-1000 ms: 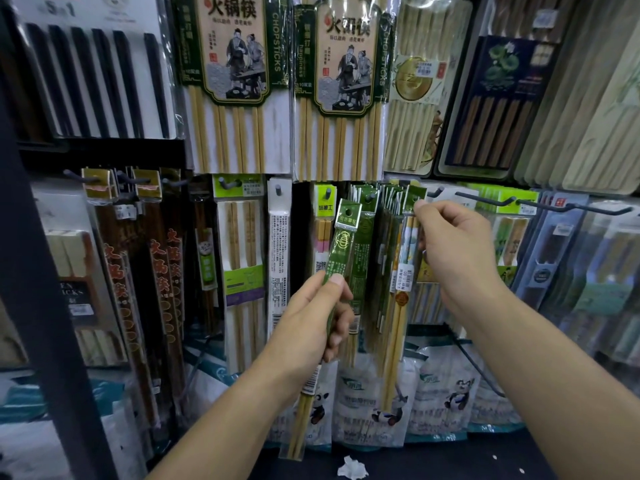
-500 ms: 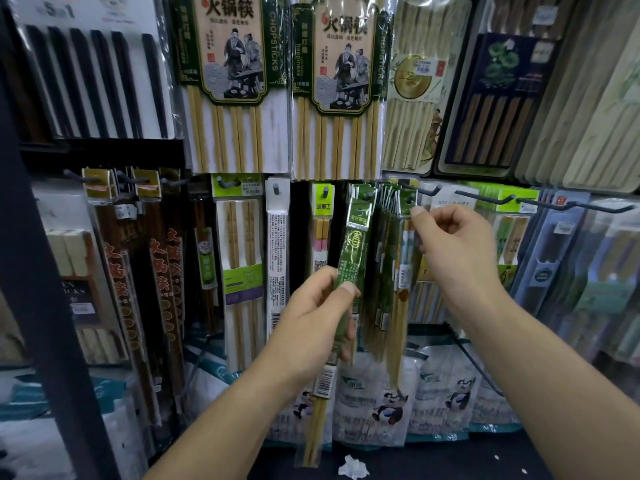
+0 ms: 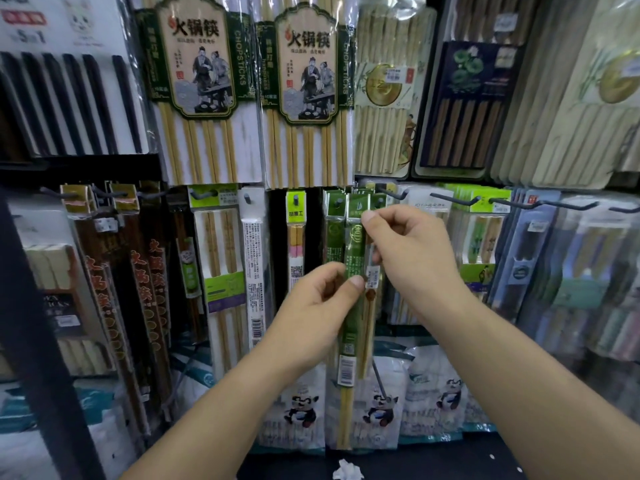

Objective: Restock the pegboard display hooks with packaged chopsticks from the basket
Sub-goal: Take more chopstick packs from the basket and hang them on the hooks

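Evidently the step in hand is threading one pack onto a peg. The left hand [image 3: 322, 299] pinches the green chopstick pack [image 3: 350, 327] about midway down, thumb in front and fingers behind. That steadies the long sleeve upright and stops its lower end swinging, so the bamboo tips hang free in front of the panda-printed bags [image 3: 301, 410]. The right hand [image 3: 415, 251] pinches the pack's top header between thumb and forefinger, near where the hang hole should be, so it can steer that end; I cannot make out the hole itself. The header sits level with the hanging green packs [image 3: 334, 230] of the same kind, touching or just in front of them. A dark hook [image 3: 393, 194] juts out just above and to the right — likely the target, though I cannot tell whether the pack is on it yet. No basket is in view.
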The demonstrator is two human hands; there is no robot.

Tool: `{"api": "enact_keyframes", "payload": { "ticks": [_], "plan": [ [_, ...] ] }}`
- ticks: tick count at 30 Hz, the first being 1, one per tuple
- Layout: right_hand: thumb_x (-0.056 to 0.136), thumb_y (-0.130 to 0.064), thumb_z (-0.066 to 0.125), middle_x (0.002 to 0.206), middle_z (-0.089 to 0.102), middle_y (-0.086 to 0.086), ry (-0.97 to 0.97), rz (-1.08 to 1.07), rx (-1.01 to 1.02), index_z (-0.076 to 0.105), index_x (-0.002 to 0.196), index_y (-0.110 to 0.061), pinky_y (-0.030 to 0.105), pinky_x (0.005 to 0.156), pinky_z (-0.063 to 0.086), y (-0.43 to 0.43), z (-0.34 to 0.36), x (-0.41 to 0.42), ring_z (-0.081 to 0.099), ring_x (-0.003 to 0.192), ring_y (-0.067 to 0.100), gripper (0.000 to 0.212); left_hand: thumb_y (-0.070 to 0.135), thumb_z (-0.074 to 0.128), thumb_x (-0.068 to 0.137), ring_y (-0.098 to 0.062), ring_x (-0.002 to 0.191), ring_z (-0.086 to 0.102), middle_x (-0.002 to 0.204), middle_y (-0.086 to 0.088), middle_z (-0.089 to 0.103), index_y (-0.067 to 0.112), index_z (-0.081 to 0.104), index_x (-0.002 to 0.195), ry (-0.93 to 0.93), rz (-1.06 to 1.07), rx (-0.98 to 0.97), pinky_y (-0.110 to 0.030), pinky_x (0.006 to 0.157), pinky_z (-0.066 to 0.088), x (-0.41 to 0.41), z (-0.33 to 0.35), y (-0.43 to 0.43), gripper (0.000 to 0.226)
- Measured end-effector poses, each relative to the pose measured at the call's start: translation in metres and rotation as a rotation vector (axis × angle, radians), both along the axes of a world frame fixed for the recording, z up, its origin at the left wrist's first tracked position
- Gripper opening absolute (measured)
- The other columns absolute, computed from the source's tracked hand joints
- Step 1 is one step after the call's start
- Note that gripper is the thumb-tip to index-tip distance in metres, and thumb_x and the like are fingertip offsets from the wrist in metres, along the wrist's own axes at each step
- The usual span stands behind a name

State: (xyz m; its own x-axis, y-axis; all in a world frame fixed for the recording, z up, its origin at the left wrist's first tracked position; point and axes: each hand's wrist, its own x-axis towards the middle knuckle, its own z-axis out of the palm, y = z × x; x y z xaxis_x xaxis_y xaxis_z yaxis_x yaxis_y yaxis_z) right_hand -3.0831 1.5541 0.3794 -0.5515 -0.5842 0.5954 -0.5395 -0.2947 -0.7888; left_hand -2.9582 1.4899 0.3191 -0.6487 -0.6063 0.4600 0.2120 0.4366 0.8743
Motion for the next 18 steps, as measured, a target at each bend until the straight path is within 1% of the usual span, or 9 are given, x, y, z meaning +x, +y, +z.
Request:
{"api": "enact_keyframes", "payload": {
  "ticks": [2, 4, 5, 8, 11, 14, 15, 16, 18],
  "plan": [
    [0.099, -0.027, 0.063, 0.049, 0.054, -0.008, 0.027, -0.002, 0.030, 0.069, 0.076, -0.012, 0.026, 0.057, 0.048, -0.008, 0.006, 0.004, 0.052, 0.050, 0.008, 0.029, 0.039, 0.058, 0.096, -0.018, 0.074, 0.048, 0.078, -0.004, 0.048, 0.011, 0.060, 0.090, 0.037, 0.027, -0.009, -0.039, 0.072, 0.046, 0.003, 0.002, -0.005, 0.029],
    [0.100, -0.028, 0.062, 0.045, 0.054, -0.007, 0.046, -0.010, 0.066, 0.069, 0.072, -0.016, 0.022, 0.052, 0.046, -0.016, 0.009, 0.008, 0.052, 0.043, 0.006, 0.031, 0.034, 0.057, 0.102, -0.010, 0.069, 0.046, 0.073, 0.004, 0.045, 0.016, 0.059, 0.089, 0.044, 0.074, -0.055, -0.028, 0.064, 0.041, 0.007, 0.002, -0.010, 0.022],
    [0.100, -0.028, 0.061, 0.044, 0.055, -0.006, 0.049, -0.018, 0.079, 0.068, 0.070, -0.016, 0.022, 0.052, 0.047, -0.019, 0.010, 0.009, 0.053, 0.041, 0.006, 0.033, 0.031, 0.057, 0.104, -0.006, 0.065, 0.043, 0.070, 0.008, 0.042, 0.019, 0.057, 0.087, 0.032, 0.109, -0.086, -0.025, 0.060, 0.038, 0.008, 0.001, -0.012, 0.021],
    [0.100, -0.030, 0.061, 0.046, 0.059, -0.002, 0.037, -0.059, 0.103, 0.067, 0.066, -0.016, 0.026, 0.058, 0.046, -0.025, 0.010, 0.012, 0.056, 0.039, 0.008, 0.037, 0.032, 0.057, 0.105, -0.006, 0.060, 0.041, 0.066, 0.012, 0.040, 0.023, 0.054, 0.090, -0.014, 0.197, -0.125, -0.031, 0.056, 0.039, 0.009, -0.002, -0.018, 0.017],
    [0.100, -0.030, 0.059, 0.046, 0.061, 0.001, 0.055, -0.110, 0.119, 0.064, 0.060, -0.015, 0.027, 0.063, 0.049, -0.028, 0.010, 0.012, 0.058, 0.039, 0.010, 0.043, 0.035, 0.057, 0.104, -0.009, 0.058, 0.043, 0.064, 0.011, 0.042, 0.025, 0.055, 0.092, -0.025, 0.222, -0.149, -0.034, 0.055, 0.042, 0.010, -0.003, -0.021, 0.015],
    [0.100, -0.031, 0.056, 0.040, 0.053, 0.000, 0.104, -0.149, 0.119, 0.060, 0.055, -0.009, 0.029, 0.076, 0.054, -0.028, 0.012, 0.012, 0.063, 0.047, 0.021, 0.050, 0.038, 0.057, 0.103, -0.011, 0.056, 0.043, 0.065, 0.008, 0.045, 0.029, 0.058, 0.091, -0.004, 0.202, -0.142, -0.036, 0.054, 0.041, 0.009, -0.004, -0.022, 0.015],
    [0.100, -0.030, 0.055, 0.041, 0.053, 0.003, 0.116, -0.154, 0.117, 0.060, 0.057, -0.006, 0.030, 0.076, 0.055, -0.027, 0.012, 0.012, 0.064, 0.051, 0.025, 0.050, 0.040, 0.057, 0.102, -0.011, 0.056, 0.043, 0.065, 0.007, 0.046, 0.031, 0.059, 0.091, 0.000, 0.196, -0.141, -0.037, 0.055, 0.040, 0.009, -0.005, -0.022, 0.014],
    [0.100, -0.030, 0.055, 0.044, 0.054, 0.008, 0.124, -0.158, 0.114, 0.061, 0.059, -0.003, 0.030, 0.075, 0.055, -0.027, 0.012, 0.012, 0.065, 0.054, 0.030, 0.050, 0.041, 0.057, 0.101, -0.010, 0.055, 0.044, 0.065, 0.008, 0.047, 0.033, 0.060, 0.091, 0.002, 0.195, -0.142, -0.036, 0.055, 0.040, 0.008, -0.006, -0.023, 0.013],
    [0.100, -0.030, 0.055, 0.054, 0.060, 0.017, 0.136, -0.174, 0.107, 0.062, 0.064, 0.001, 0.031, 0.071, 0.056, -0.027, 0.012, 0.012, 0.065, 0.059, 0.037, 0.048, 0.040, 0.057, 0.100, -0.005, 0.055, 0.045, 0.063, 0.012, 0.049, 0.036, 0.062, 0.093, 0.005, 0.201, -0.142, -0.026, 0.055, 0.039, 0.007, -0.007, -0.025, 0.010]
  ]
}}
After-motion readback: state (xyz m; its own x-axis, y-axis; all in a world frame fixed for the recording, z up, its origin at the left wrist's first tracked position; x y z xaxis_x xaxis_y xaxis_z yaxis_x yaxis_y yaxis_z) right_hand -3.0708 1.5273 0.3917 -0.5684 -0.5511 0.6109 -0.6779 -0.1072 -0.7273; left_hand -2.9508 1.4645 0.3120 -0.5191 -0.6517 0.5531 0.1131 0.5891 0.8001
